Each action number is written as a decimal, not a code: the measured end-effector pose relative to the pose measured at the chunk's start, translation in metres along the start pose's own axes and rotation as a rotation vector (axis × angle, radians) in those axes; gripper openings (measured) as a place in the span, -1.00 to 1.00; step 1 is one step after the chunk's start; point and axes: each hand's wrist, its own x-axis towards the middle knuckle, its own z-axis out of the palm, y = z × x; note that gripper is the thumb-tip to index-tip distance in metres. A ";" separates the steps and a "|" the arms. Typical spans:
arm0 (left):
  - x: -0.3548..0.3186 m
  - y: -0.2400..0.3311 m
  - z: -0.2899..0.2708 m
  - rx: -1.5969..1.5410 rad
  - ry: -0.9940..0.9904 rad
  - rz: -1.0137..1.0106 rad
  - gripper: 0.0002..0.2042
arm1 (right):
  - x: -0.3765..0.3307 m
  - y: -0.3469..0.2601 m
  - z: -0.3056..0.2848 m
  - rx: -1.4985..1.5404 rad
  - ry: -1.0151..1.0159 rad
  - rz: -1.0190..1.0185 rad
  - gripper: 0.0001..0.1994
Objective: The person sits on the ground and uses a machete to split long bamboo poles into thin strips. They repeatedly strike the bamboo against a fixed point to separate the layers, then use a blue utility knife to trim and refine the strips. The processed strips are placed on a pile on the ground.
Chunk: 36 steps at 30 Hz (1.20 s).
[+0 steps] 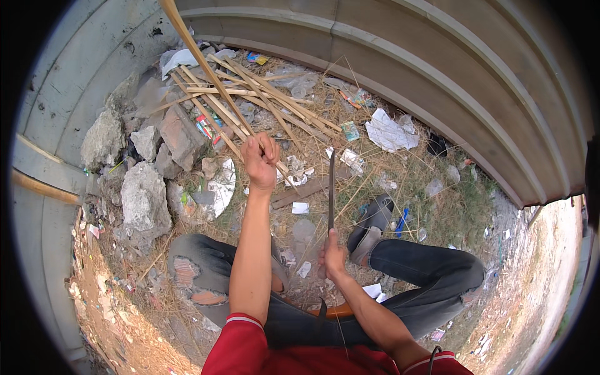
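My left hand is closed around a long, narrow bamboo strip. From my fist the strip slants up and to the left, past the top edge of the view. My right hand, lower and further right, grips the handle of a machete. Its dark, slim blade points straight away from me, apart from the strip. Beyond my left hand, a loose pile of split bamboo strips lies crosswise on the ground. A flat piece of brown wood rests between the two hands.
Rough rocks and broken concrete are heaped at the left. A corrugated metal wall curves along the back and right. Crumpled white paper and other litter lie on dry grass. My bent legs frame the near ground.
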 end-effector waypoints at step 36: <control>-0.016 -0.004 0.021 0.752 0.768 0.310 -0.43 | -0.035 -0.039 0.036 -0.123 -0.219 -0.566 -0.42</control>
